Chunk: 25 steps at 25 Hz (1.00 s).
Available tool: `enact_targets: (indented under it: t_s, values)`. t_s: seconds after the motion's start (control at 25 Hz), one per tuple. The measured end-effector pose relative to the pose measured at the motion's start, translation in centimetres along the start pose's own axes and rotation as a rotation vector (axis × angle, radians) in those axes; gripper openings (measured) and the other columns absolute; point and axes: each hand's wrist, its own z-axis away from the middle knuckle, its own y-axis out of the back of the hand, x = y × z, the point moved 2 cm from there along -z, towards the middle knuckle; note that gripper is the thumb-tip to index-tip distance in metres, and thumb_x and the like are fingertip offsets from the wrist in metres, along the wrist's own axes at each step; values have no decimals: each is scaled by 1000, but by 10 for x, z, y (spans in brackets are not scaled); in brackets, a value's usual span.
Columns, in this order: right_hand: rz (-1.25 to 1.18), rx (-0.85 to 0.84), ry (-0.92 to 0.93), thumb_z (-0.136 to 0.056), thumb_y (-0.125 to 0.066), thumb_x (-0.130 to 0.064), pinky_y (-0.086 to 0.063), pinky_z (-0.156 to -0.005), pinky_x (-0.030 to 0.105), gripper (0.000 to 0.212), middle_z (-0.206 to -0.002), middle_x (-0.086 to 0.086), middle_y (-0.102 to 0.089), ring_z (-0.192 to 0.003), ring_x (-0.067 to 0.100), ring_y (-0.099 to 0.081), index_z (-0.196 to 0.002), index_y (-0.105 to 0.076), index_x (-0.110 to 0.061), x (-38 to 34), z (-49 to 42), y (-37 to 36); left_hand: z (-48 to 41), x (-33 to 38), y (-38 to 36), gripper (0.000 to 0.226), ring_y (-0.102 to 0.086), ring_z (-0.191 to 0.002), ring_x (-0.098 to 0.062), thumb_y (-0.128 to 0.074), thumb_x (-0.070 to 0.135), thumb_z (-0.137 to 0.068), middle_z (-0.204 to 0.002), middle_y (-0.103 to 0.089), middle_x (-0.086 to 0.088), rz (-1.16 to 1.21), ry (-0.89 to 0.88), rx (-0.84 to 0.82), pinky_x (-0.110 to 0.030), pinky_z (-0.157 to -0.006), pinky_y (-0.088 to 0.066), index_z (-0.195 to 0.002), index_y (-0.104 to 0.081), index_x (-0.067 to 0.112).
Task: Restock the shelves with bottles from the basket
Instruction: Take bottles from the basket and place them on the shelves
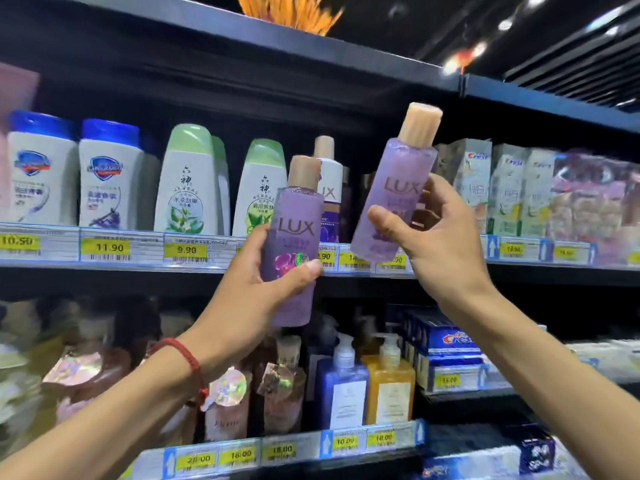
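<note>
Before the middle shelf (145,266), two purple bottles are held up clear of its front edge, which is lined with a price strip (107,247) of yellow tags. Headroom over the stocked row is capped by the dark top shelf (242,46). A dark gap is seen on the middle shelf between a white LUX bottle (329,178) and the Crest boxes (476,181), and the right-hand bottle (405,174) is held in front of it. To the left, the row is filled closely by green-capped bottles (188,181) and blue-capped bottles (110,181).

The left-hand bottle (299,216) is gripped around its lower half by the left hand (249,289), with the thumb curled across the front and the fingers hidden behind. It is held nearly upright and overlaps the shelf edge. The right-hand bottle is pinched low down by the right hand (440,244), thumb on the label face. It is tilted with its cap toward the right and is raised higher than the other. Both are made of translucent lilac plastic, topped by tan cylindrical caps and marked LUX in gold. A purple flower is printed on the left one.
</note>
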Motion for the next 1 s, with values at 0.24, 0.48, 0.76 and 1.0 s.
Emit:
enact_targets:
  t_s: [0.24,0.48,0.76,1.0]
  values:
    - [124,34,26,-81,-89,-23,-62,-88,31,47,-111,-3,-75,-101,9,-73,-121,-66,-17,15,-32,-15,-7,-2,10,49,-74,-89,-11,-77,29,-73,-101,-77,6,18,-19,6,-19,-73,-56,-120,-62,22]
    - [203,5,-72,-79,-90,-29,-63,-89,40,54,-113,-5,-74,-101,8,-72,-124,-63,-19,33,-38,-24,-7,-8,12,52,-75,-96,-22,-82,34,-74,-105,-77,2,15,-24,4,-29,-80,-60,-121,-62,24]
    - [347,-42,-125,-74,-92,-40,-63,-88,42,56,-110,-10,-73,-96,12,-74,-116,-57,-31,41,-33,-28,-6,-15,13,46,-75,-95,-19,-78,34,-74,-104,-77,6,10,-73,-42,-28,-79,-60,-118,-62,30]
    - [410,0,-123,-75,-91,-40,-63,-82,32,69,-110,-10,-71,-91,6,-72,-134,-60,-23,36,-26,-32,-9,-18,15,55,-76,-92,-23,-80,51,-64,-102,-77,3,8,-71,-16,-25,-75,-58,-113,-64,31]
